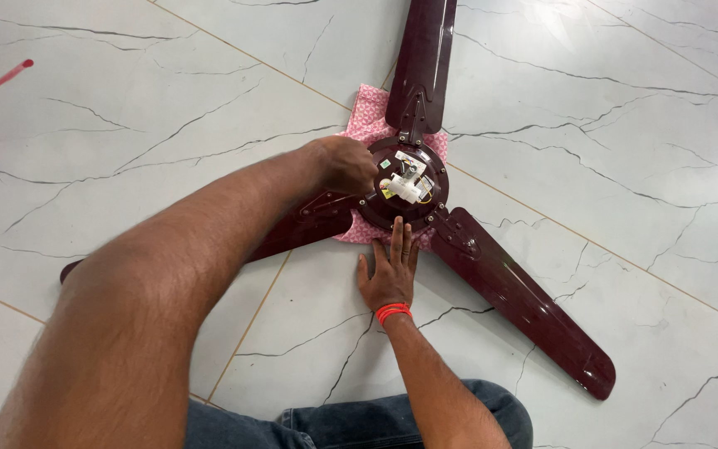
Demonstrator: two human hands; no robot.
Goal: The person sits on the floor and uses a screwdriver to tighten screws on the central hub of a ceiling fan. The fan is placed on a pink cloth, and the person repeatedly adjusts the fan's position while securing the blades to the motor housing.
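Observation:
A dark maroon ceiling fan lies on the tiled floor with its round hub [435,170] facing up. White wiring parts [406,185] sit in the hub's centre. A pink patterned cloth [369,112] lies under the hub. My left hand [346,166] reaches across and rests against the hub's left rim with fingers curled; whatever is in them is hidden. My right hand [390,270] lies flat on the floor, palm down, with its fingertips at the hub's near edge. A red band [393,313] circles that wrist.
Three blades spread from the hub: one to the top [425,58], one to the lower right [525,308], one to the left [292,233] partly under my arm. A thin red object [2,79] lies far left. My jeans-clad knee [359,424] is at the bottom.

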